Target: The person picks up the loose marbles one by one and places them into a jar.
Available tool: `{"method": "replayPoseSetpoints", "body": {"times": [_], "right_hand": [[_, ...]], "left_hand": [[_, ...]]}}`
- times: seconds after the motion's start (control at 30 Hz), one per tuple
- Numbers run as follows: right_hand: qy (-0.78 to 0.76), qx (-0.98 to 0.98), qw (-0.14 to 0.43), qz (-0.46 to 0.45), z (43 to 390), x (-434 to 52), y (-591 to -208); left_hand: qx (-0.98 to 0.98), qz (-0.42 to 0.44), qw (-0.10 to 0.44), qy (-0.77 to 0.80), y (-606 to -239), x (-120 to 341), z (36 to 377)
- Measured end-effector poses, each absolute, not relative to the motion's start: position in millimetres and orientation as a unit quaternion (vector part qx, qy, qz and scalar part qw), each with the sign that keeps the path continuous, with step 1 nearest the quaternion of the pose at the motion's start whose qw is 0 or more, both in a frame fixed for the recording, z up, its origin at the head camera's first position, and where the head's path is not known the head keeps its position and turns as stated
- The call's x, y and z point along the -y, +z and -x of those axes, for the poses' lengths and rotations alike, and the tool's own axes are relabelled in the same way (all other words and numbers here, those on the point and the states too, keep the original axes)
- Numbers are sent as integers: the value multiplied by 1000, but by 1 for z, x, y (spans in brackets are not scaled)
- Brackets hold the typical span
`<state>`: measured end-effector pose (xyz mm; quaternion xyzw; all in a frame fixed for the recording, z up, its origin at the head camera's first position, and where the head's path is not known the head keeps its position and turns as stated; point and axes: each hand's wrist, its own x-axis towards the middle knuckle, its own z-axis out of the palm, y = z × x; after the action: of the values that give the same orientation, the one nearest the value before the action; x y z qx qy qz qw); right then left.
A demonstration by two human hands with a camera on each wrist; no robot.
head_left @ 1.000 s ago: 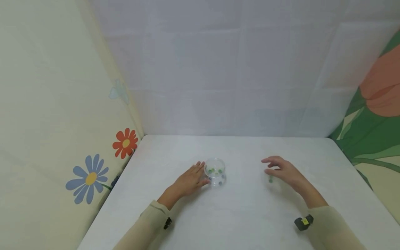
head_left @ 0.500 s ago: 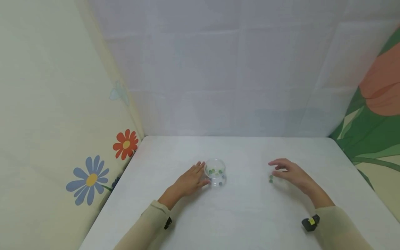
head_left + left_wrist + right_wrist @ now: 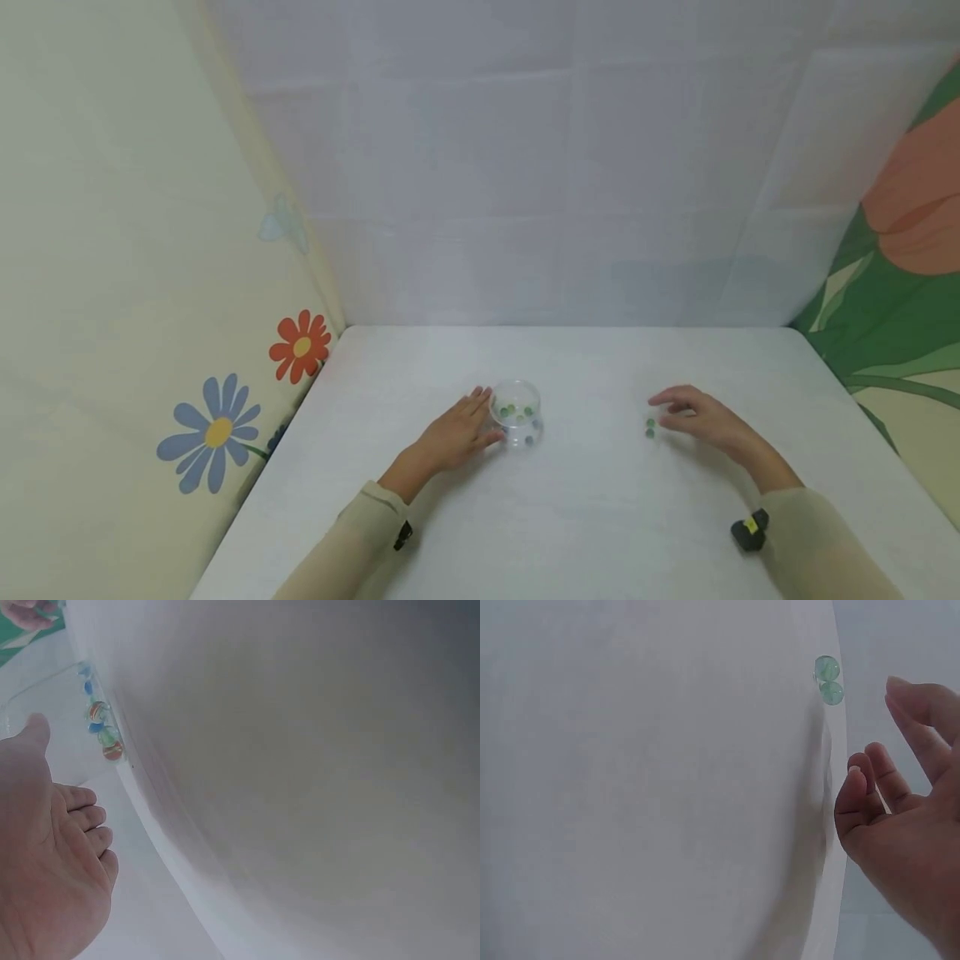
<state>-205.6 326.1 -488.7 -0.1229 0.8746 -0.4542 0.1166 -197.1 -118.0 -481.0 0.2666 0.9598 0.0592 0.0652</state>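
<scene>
A clear round cup (image 3: 516, 390) stands near the middle of the table, with several marbles at its bottom. In the left wrist view those marbles look orange-striped (image 3: 112, 752), blue and green. My left hand (image 3: 452, 435) lies beside the cup with straight fingers, its fingertips and thumb right at the cup's left side. Two clear green marbles (image 3: 831, 693) sit close together on the table, well to the right of the cup. Just to the right of them hovers my right hand (image 3: 701, 423), thumb and forefinger apart, other fingers bent, nothing held between them.
A white cloth covers the table (image 3: 585, 517). Behind it hangs a white sheet (image 3: 525, 167); a cream curtain with printed flowers (image 3: 217, 431) is on the left, and a green leafy print (image 3: 915, 317) on the right. Each wrist wears a small black device (image 3: 750, 531).
My right hand has shifted right, away from the two green marbles, so both now show uncovered. My left hand and the cup have stayed in place.
</scene>
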Motion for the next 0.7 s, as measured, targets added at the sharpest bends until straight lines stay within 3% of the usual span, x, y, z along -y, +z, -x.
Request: {"method": "replayPoseSetpoints", "body": {"times": [0.4,0.7], "right_hand": [[-411,-898,126,93,214,-322,-498],[-370,-913,126,118,223,-324,-508]], "left_hand": [[-959,-269,64,57,-479,118,196],[-958,-274,58,53,-480,118,197]]}}
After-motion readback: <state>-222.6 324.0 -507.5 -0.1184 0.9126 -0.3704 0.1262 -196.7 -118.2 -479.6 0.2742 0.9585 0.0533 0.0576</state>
